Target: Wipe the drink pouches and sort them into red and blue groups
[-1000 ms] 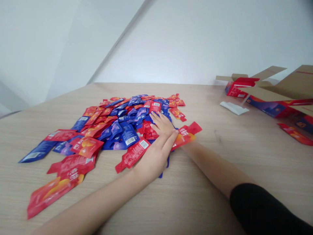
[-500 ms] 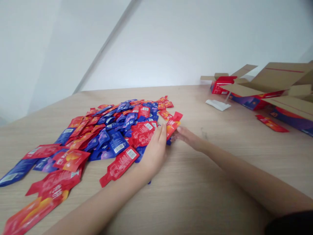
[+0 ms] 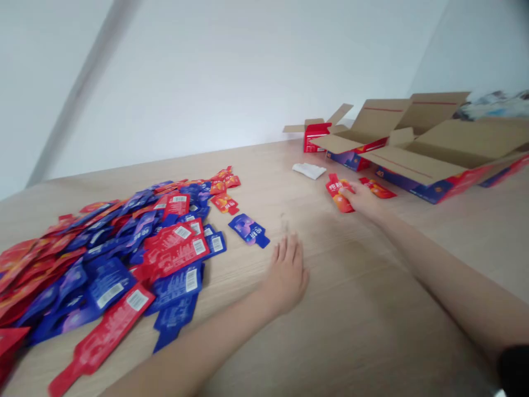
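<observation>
Carried rightward in the head view since half a second ago, a flat, glossy red pouch (image 3: 338,193) is now held by the right hand (image 3: 361,197), its fingers clamped on the pouch's right side. White characters are printed across the red upper part, orange-yellow fruit is pictured below, and a narrow red neck is pointed toward the back of the pale wood-grained table (image 3: 330,325). It is held just left of a second red pouch with orange print (image 3: 378,188), near the open printed cardboard boxes (image 3: 437,190); whether the table is touched by it cannot be told. The left hand (image 3: 288,271) has been drawn away and is extended palm down, its fingers straight and slightly apart. Between it and the spread heap of red and blue pouches (image 3: 119,237), a single blue pouch with purple print (image 3: 248,228) is left lying flat.
</observation>
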Tool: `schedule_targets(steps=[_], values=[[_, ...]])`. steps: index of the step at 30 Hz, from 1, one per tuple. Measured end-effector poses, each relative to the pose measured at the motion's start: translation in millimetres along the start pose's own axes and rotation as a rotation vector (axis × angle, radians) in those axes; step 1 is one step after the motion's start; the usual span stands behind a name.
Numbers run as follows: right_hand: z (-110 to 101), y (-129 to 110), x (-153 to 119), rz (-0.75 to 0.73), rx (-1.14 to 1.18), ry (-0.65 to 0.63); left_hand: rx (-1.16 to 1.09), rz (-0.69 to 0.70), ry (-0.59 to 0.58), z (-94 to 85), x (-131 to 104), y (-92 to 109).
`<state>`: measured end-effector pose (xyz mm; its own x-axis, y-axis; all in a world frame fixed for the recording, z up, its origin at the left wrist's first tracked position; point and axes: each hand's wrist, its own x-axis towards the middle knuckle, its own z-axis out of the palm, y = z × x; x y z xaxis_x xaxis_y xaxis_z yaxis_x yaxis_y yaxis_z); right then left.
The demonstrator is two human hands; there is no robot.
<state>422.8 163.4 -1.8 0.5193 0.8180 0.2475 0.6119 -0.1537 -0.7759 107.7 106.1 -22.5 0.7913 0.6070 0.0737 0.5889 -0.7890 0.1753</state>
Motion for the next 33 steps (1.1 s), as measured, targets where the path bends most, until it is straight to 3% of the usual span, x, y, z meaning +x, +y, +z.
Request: schedule_targets(steps=[4, 8, 13, 16, 19, 24, 29, 33], values=[[-38.4, 50.4, 35.8, 0.02, -0.206, 0.113, 0.033, 0.019, 0.0, 9.5, 6.4, 2.2], [-40.8, 76.3, 52.7, -0.019, -0.373, 0.129, 0.04, 0.007, -0.026, 6.3, 8.8, 1.2], [-24.5, 78.2, 41.3, -0.173, -0.543, 0.158, 0.039, 0.029, 0.011, 7.9, 8.8, -2.0], [-9.2, 78.5, 30.7, -0.298, -0.692, -0.029, 0.038, 0.036, 0.014, 8.0, 8.6, -2.9], [1.0, 87.1, 35.6, -0.252, -0.763, -0.177, 0.034, 0.034, -0.021, 6.4, 8.0, -3.4], [-3.6, 100.9, 61.0, -0.168, -0.788, -0.192, 0.014, 0.053, -0.033, 5.7, 6.8, -5.9], [-7.8, 100.2, 64.7, -0.153, -0.775, -0.179, 0.016, 0.052, -0.062, 4.5, 8.0, -6.7], [-14.4, 100.9, 62.2, -0.141, -0.766, -0.034, 0.01, 0.045, -0.083, 3.0, 7.6, -6.1]])
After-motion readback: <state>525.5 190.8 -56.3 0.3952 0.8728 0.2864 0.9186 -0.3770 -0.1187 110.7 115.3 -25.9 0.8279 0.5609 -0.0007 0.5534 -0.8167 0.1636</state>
